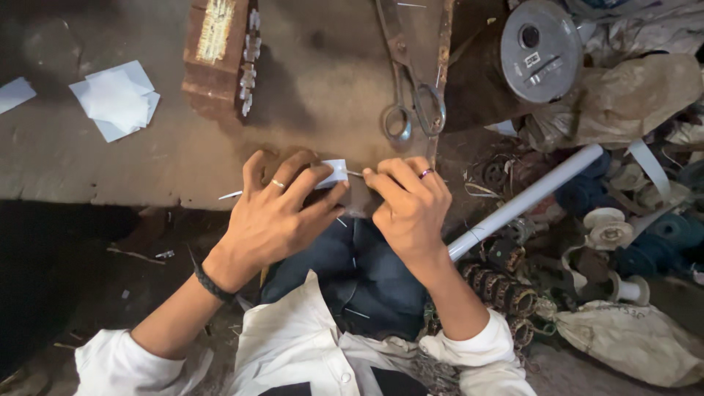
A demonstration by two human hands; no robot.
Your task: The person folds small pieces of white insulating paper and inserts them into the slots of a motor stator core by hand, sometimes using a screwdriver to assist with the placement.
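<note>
At the counter (110,169) edge, the left hand (275,216) has its grip closed on a white paper slip (334,173); the right hand (407,205), just beside, seems curled shut, its hold hidden. Scissors (411,81) lie beyond, bare counter leftward.

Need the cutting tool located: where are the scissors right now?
In the head view, the scissors lie on the worn work board, upper centre, handles toward the person, just beyond the right hand and left of the round grey metal can.

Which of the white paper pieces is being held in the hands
The small white paper piece at the bench edge, pinched by the left hand beside the right hand. The paper stack and the far-left sheet lie untouched.
</note>
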